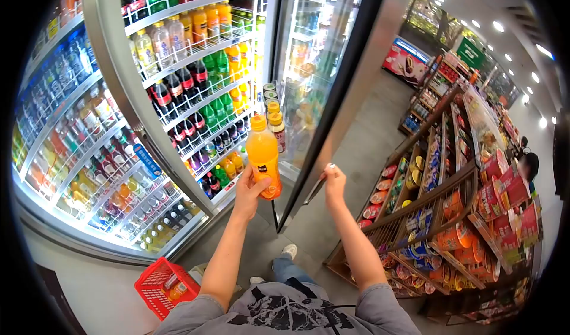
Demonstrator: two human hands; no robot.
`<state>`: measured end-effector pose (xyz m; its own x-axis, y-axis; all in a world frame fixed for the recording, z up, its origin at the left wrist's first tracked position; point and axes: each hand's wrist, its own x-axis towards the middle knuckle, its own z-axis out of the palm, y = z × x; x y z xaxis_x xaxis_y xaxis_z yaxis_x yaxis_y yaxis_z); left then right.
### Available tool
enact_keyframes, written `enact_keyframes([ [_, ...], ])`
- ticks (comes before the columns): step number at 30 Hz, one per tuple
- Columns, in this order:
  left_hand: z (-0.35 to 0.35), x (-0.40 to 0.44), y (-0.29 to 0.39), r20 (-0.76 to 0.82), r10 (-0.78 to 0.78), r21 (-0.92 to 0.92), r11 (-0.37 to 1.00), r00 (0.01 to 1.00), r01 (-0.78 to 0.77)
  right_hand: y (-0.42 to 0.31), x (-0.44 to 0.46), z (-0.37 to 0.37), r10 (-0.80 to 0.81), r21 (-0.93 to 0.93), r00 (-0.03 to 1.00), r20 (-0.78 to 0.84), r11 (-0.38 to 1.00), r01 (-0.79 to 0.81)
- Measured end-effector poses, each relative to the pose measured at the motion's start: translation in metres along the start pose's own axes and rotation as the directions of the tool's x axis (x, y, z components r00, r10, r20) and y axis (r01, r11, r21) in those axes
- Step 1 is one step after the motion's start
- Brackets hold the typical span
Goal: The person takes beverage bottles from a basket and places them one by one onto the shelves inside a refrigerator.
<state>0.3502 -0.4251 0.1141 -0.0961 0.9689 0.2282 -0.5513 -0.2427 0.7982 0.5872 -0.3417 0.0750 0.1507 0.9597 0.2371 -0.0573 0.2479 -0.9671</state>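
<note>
Here, the left hand (249,194) is closed around the low part of an orange bottle (262,151), with its cap up. The bottle is in front of the open fridge (215,201). The right hand (333,183) is curled shut at the handle (314,191) of the open glass door (369,50). Rows of drinks (172,89) fill the fridge shelves. A red basket (155,274) is near, low on the left, with orange drinks (177,290) in it. On the right is a rack (387,219) with tubs and cups. Far right, a person (529,166) is partly hidden.
</note>
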Motion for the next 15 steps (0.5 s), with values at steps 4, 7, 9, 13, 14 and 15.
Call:
enact_keyframes([
  [4, 0.024, 0.02, -0.008, 0.04, -0.035, -0.015, 0.999, 0.999, 0.035, -0.022, 0.025, -0.038, -0.134, -0.038, 0.901, -0.412, 0.991, 0.13],
  [7, 0.035, 0.041, -0.024, 0.064, -0.075, -0.043, 0.996, 0.995, 0.078, -0.066, 0.031, -0.041, -0.421, -0.267, 0.71, -0.565, 0.907, 0.325],
  [9, 0.042, 0.058, -0.036, 0.095, -0.098, -0.061, 0.993, 0.991, 0.104, -0.08, 0.027, -0.029, -0.492, -0.213, 0.778, -0.391, 0.87, 0.444],
  [13, 0.066, 0.092, -0.047, 0.15, -0.131, -0.138, 0.979, 0.98, 0.152, -0.08, 0.048, -0.003, -0.326, -0.102, 0.923, 0.203, 0.931, 0.351],
  [14, 0.069, 0.1, -0.052, 0.165, -0.135, -0.122, 0.98, 0.977, 0.156, -0.078, 0.057, 0.006, -0.309, -0.066, 0.896, 0.318, 0.936, 0.346],
  [15, 0.074, 0.107, -0.053, 0.167, -0.129, -0.115, 0.982, 0.977, 0.149, -0.076, 0.065, 0.011, -0.317, -0.057, 0.894, 0.317, 0.934, 0.352],
])
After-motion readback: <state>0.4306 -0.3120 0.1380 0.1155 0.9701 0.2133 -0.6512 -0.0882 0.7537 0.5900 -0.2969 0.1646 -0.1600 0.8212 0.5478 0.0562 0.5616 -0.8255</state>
